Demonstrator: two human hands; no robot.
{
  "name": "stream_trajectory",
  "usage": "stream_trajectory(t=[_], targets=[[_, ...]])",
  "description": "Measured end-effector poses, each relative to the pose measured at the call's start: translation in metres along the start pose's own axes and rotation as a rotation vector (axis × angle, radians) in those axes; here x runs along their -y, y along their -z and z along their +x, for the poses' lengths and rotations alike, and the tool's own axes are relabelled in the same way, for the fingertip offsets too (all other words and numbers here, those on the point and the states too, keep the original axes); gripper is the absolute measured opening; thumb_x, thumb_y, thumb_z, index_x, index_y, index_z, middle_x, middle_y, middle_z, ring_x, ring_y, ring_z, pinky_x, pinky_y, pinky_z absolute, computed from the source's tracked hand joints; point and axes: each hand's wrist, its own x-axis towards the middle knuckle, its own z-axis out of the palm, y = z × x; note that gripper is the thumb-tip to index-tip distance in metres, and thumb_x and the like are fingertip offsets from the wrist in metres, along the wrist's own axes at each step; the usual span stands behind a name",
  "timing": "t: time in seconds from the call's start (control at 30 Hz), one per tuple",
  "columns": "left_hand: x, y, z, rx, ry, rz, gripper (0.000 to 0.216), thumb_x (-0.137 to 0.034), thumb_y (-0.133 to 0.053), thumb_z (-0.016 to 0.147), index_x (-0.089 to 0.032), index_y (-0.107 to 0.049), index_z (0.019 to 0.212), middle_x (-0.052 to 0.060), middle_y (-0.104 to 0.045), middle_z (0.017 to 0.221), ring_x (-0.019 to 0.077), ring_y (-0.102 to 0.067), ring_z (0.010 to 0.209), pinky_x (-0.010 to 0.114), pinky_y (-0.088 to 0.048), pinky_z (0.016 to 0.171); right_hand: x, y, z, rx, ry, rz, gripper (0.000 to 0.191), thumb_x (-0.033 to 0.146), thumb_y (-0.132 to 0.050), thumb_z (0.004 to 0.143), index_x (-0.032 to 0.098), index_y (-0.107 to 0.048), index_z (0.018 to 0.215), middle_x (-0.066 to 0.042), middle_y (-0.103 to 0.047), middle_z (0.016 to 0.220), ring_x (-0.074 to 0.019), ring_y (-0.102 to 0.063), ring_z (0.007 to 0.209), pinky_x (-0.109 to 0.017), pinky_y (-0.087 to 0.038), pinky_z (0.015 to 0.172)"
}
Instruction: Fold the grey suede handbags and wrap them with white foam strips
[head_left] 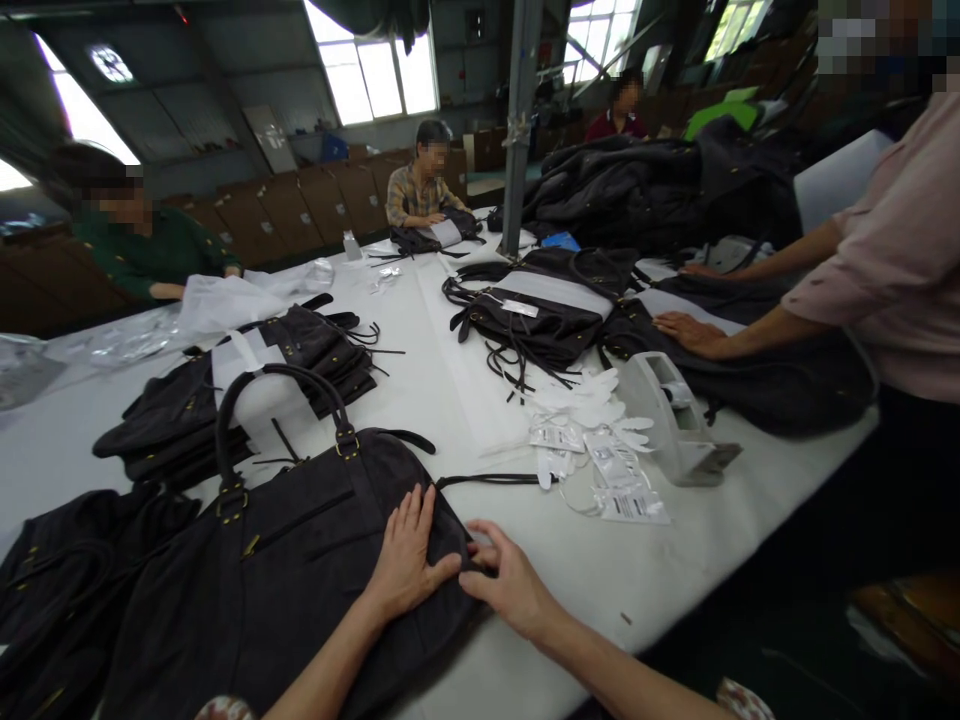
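Observation:
A large dark grey handbag (pixel 285 570) with brass fittings and an upright loop handle (pixel 281 385) lies flat on the white table (pixel 622 590) in front of me. My left hand (pixel 407 555) rests flat on the bag's right end, fingers stretched out. My right hand (pixel 504 578) is at the bag's right edge, fingers curled and pinching the edge of the bag beside my left thumb. A thin dark strap (pixel 487 480) runs out from the bag to the right.
More dark bags are stacked at left (pixel 180 420) and across the table (pixel 540 310). Packets and white tags (pixel 600 450) lie beside a tape dispenser (pixel 675 415). A person in pink at right has a hand (pixel 686 332) on a dark bag. Three other people sit behind.

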Motion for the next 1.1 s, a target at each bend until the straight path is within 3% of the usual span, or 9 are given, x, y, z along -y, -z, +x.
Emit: stream_trajectory(t=[0.07, 0.17, 0.23, 0.3, 0.37, 0.47, 0.6, 0.83, 1.1], targets=[[-0.002, -0.001, 0.0, -0.008, 0.006, 0.015, 0.092, -0.061, -0.049, 0.08, -0.017, -0.008, 0.149, 0.013, -0.01, 0.157, 0.03, -0.009, 0.144, 0.05, -0.014, 0.115, 0.002, 0.007, -0.002, 0.051, 0.059, -0.08, 0.067, 0.02, -0.065, 0.069, 0.017, -0.047, 0.133, -0.001, -0.069, 0.078, -0.0218, -0.062, 0.093, -0.033, -0.048, 0.082], [-0.002, -0.001, 0.001, -0.007, 0.021, 0.026, 0.092, -0.062, -0.048, 0.08, -0.018, -0.008, 0.149, 0.012, -0.01, 0.157, 0.0294, -0.009, 0.144, 0.049, -0.014, 0.115, 0.017, 0.022, 0.008, 0.196, 0.066, -0.272, 0.055, 0.029, -0.061, 0.077, 0.017, -0.053, 0.131, 0.0, -0.067, 0.07, -0.0188, -0.063, 0.071, -0.032, -0.05, 0.073], [-0.002, -0.002, 0.002, -0.007, 0.022, 0.026, 0.091, -0.064, -0.045, 0.08, -0.017, -0.009, 0.149, 0.011, -0.01, 0.157, 0.0296, -0.009, 0.144, 0.049, -0.014, 0.115, 0.032, 0.03, 0.029, 0.165, 0.068, -0.343, 0.047, 0.04, -0.055, 0.084, 0.015, -0.06, 0.123, -0.002, -0.067, 0.07, -0.0187, -0.063, 0.065, -0.032, -0.049, 0.07], [-0.002, -0.002, 0.002, -0.009, 0.018, 0.027, 0.092, -0.068, -0.042, 0.08, -0.017, -0.009, 0.149, 0.011, -0.009, 0.157, 0.0302, -0.008, 0.144, 0.05, -0.014, 0.115, 0.046, 0.03, 0.061, 0.035, 0.097, -0.362, 0.044, 0.044, -0.047, 0.088, 0.015, -0.063, 0.117, -0.006, -0.07, 0.084, -0.0205, -0.064, 0.077, -0.032, -0.048, 0.075], [-0.002, -0.002, 0.002, -0.007, 0.018, 0.033, 0.094, -0.071, -0.04, 0.079, -0.016, -0.009, 0.149, 0.011, -0.008, 0.157, 0.0306, -0.008, 0.144, 0.05, -0.013, 0.115, 0.057, 0.019, 0.101, -0.039, 0.1, -0.386, 0.035, 0.038, -0.046, 0.089, 0.017, -0.066, 0.108, -0.007, -0.07, 0.094, -0.0201, -0.063, 0.087, -0.029, -0.046, 0.08], [-0.004, -0.001, 0.003, 0.024, 0.029, 0.04, 0.097, -0.073, -0.04, 0.078, -0.015, -0.009, 0.149, 0.011, -0.007, 0.157, 0.0304, -0.007, 0.144, 0.049, -0.012, 0.116, 0.063, -0.008, 0.156, -0.003, 0.012, -0.416, 0.022, 0.026, -0.052, 0.083, 0.015, -0.069, 0.076, -0.006, -0.069, 0.079, -0.0197, -0.061, 0.081, -0.027, -0.043, 0.074], [-0.005, 0.001, 0.005, 0.056, 0.041, 0.049, 0.099, -0.074, -0.041, 0.077, -0.014, -0.009, 0.149, 0.011, -0.005, 0.157, 0.03, -0.004, 0.144, 0.049, -0.011, 0.116, 0.064, -0.042, 0.203, 0.02, -0.096, -0.356, 0.033, 0.026, -0.049, 0.085, 0.015, -0.059, 0.056, -0.007, -0.065, 0.066, -0.0183, -0.059, 0.072, -0.027, -0.042, 0.066], [-0.003, -0.001, 0.006, 0.056, 0.037, 0.059, 0.099, -0.076, -0.037, 0.077, -0.015, -0.009, 0.149, 0.011, -0.005, 0.157, 0.0299, -0.003, 0.144, 0.05, -0.012, 0.116, 0.059, -0.066, 0.234, 0.117, -0.27, -0.112, 0.013, 0.009, -0.052, 0.079, 0.012, -0.062, 0.071, 0.002, -0.058, 0.054, -0.0127, -0.055, 0.048, -0.026, -0.047, 0.053], [0.0, -0.003, 0.006, 0.062, 0.024, 0.046, 0.101, -0.077, -0.038, 0.075, -0.016, -0.008, 0.149, 0.012, -0.003, 0.157, 0.0318, -0.003, 0.144, 0.053, -0.013, 0.115, 0.053, -0.067, 0.242, -0.021, -0.238, -0.075, 0.011, 0.022, -0.061, 0.087, 0.012, -0.062, 0.083, 0.003, -0.061, 0.069, -0.0084, -0.057, 0.056, -0.022, -0.049, 0.055]])
